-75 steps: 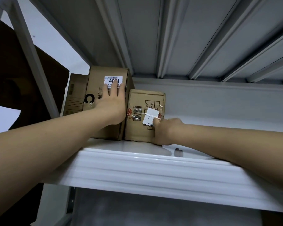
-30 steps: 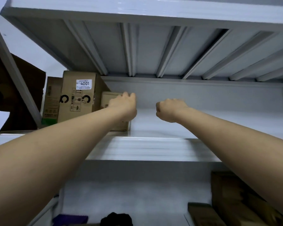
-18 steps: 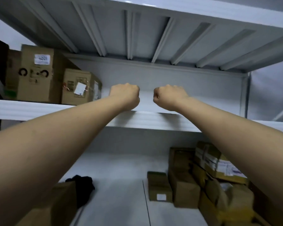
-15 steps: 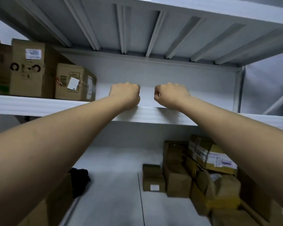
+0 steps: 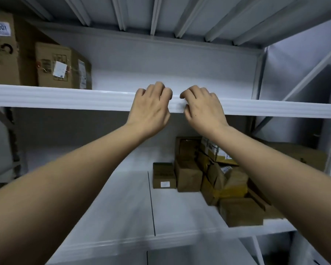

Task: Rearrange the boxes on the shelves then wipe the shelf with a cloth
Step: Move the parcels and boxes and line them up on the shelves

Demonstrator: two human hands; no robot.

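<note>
Tall box [image 5: 2,50] cut by left edge; lower boxes [image 5: 218,180] blurred.

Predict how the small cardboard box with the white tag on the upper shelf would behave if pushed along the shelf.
The small box looks stiff: its edges are square. Sitting flat on the smooth shelf, it would probably slide, not tip or roll. It seems light for its size.

Both arms reach up, left hand [image 5: 151,109] and right hand [image 5: 203,109] apparently empty (fingers loosely curled).
</note>
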